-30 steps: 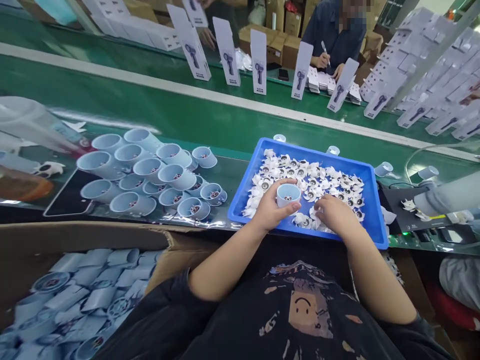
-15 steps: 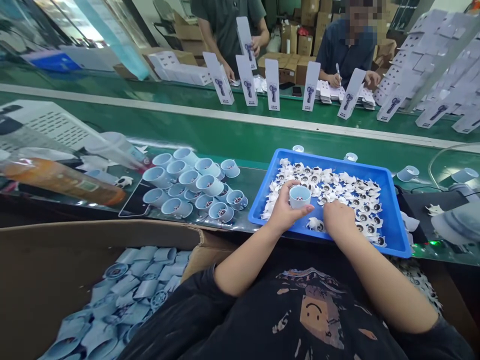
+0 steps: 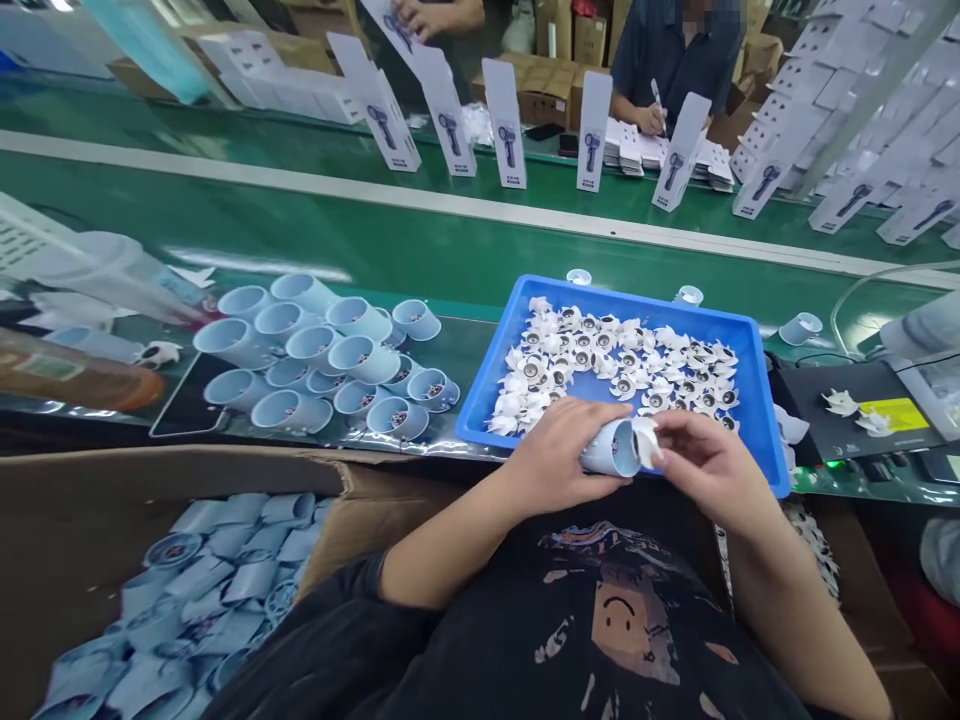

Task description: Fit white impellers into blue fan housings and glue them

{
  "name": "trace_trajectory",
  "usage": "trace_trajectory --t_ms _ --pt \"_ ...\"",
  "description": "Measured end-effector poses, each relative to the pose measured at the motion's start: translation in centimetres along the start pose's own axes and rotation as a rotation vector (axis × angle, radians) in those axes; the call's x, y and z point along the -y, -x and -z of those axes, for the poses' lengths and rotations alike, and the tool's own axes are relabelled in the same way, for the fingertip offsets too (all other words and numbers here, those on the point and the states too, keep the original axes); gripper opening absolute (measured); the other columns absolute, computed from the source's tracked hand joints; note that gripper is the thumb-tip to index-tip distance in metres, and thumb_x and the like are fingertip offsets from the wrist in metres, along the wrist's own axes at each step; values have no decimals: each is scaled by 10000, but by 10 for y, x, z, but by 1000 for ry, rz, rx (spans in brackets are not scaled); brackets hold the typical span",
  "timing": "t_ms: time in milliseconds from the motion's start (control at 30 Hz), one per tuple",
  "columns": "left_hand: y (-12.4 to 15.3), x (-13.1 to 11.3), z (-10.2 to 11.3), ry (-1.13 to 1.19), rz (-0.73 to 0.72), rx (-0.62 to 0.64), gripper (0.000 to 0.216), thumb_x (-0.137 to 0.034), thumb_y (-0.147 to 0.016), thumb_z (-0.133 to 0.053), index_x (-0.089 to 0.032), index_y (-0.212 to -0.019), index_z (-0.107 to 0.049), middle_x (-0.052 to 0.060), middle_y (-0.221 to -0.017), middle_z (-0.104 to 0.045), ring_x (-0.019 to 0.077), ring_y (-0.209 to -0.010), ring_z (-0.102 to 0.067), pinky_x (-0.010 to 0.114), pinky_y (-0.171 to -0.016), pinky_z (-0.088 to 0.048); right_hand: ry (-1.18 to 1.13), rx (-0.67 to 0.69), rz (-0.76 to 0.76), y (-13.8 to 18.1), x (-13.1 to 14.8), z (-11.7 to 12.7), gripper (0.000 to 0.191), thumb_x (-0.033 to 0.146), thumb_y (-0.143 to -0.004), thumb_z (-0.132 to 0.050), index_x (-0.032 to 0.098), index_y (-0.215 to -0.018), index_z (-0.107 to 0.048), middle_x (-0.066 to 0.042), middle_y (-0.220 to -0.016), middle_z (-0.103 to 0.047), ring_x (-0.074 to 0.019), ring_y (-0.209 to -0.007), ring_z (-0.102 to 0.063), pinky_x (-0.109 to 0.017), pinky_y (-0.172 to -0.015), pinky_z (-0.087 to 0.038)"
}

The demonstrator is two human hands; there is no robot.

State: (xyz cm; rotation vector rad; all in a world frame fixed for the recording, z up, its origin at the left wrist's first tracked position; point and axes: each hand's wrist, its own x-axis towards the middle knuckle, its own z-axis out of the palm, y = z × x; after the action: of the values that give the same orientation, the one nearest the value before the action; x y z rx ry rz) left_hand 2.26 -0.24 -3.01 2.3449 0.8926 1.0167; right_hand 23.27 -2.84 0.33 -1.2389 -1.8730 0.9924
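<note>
My left hand (image 3: 559, 452) is wrapped round a light blue cylindrical housing (image 3: 606, 450), tilted so its open end faces right. Between the fingertips of my right hand (image 3: 709, 462) is a small white fan blade (image 3: 645, 440), held right at that open end; whether it touches the rim I cannot tell. Both hands are over the front edge of a blue tray (image 3: 480, 428). Inside the tray lie many white fan blades (image 3: 592, 345) with dark round hubs. To the left, a cluster of light blue housings (image 3: 360, 357) stands on the table, small parts showing inside several.
A cardboard box (image 3: 360, 500) of blue housings is at lower left. An orange bottle (image 3: 75, 375) lies at the left. Beyond the green conveyor (image 3: 300, 220), white printed boxes (image 3: 506, 130) stand in a row, with co-workers behind. A black device (image 3: 847, 395) sits right of the tray.
My right hand has lifted a fan blade from the tray to the housing's mouth. My left hand has turned the housing from upward-facing to sideways. The camera view has shifted.
</note>
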Motion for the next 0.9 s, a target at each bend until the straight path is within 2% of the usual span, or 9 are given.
trace_trajectory --t_ms 133,233,333,433,567,633,733,833,900 --pt "1 -6 -6 -109 -123 -89 376 -328 -879 -599 -177 -1220 -556 111 -1128 -722 243 -1034 -677 412 -944 -482 304 -68 201 -2 17 -8 112 208 -908 -572 203 -932 -682 -59 -917 -542 -185 -810 -544 -339 -732 -461" --pt "2 -10 -7 -184 -156 -179 342 -253 -887 -572 -179 -1220 -550 107 -1097 -732 223 -1001 -689 384 -913 -493 419 -47 322 -8 16 -12 215 210 -955 -520 170 -817 -680 -49 -832 -475 -175 -743 -504 -308 -650 -446" --pt "1 -12 -7 -216 -139 -224 368 -227 -873 -594 -176 -1232 -539 104 -1082 -737 218 -984 -694 373 -901 -494 424 -65 327 -13 8 -11 230 266 -991 -505 174 -922 -704 -73 -916 -498 -183 -767 -517 -334 -675 -474" --pt "-3 -10 -3 -194 -115 -151 415 -315 -876 -630 -189 -1259 -532 98 -1115 -731 223 -1010 -688 407 -980 -456 387 -67 327 -7 4 -2 222 330 -1001 -523 208 -1049 -702 -105 -1123 -530 -222 -921 -553 -403 -798 -496" --pt "-17 6 13 -160 -34 -26 564 -499 -805 -703 -207 -1268 -567 106 -1214 -677 269 -1122 -624 469 -1046 -408 175 -94 339 22 4 17 223 288 -995 -529 242 -863 -703 -55 -1023 -555 -199 -932 -571 -328 -793 -492" --pt "-34 24 28 -221 99 -62 598 -540 -739 -750 -218 -1225 -616 103 -1224 -630 288 -1140 -585 466 -1016 -436 145 -169 319 38 -2 23 209 261 -981 -531 252 -867 -706 -49 -1010 -547 -186 -911 -572 -297 -784 -496" --pt "-77 67 58 -411 452 -136 522 -487 -744 -747 -237 -1187 -630 79 -1178 -575 290 -1154 -550 437 -1020 -440 173 -258 286 53 -21 24 174 253 -974 -540 254 -955 -713 -57 -1029 -555 -186 -925 -586 -267 -780 -518" --pt "-120 115 91 -607 858 -136 532 -331 -830 -671 -208 -1319 -500 114 -1294 -522 275 -1221 -530 377 -1035 -432 182 -292 332 60 -42 22 172 296 -977 -558 233 -954 -716 -71 -1026 -577 -189 -898 -623 -248 -735 -543" --pt "-135 140 109 -658 983 -112 600 -268 -841 -671 -167 -1381 -430 155 -1323 -525 291 -1221 -542 405 -1027 -441 200 -337 384 64 -56 22 213 341 -980 -569 229 -891 -727 -70 -993 -593 -185 -840 -637 -246 -698 -548"
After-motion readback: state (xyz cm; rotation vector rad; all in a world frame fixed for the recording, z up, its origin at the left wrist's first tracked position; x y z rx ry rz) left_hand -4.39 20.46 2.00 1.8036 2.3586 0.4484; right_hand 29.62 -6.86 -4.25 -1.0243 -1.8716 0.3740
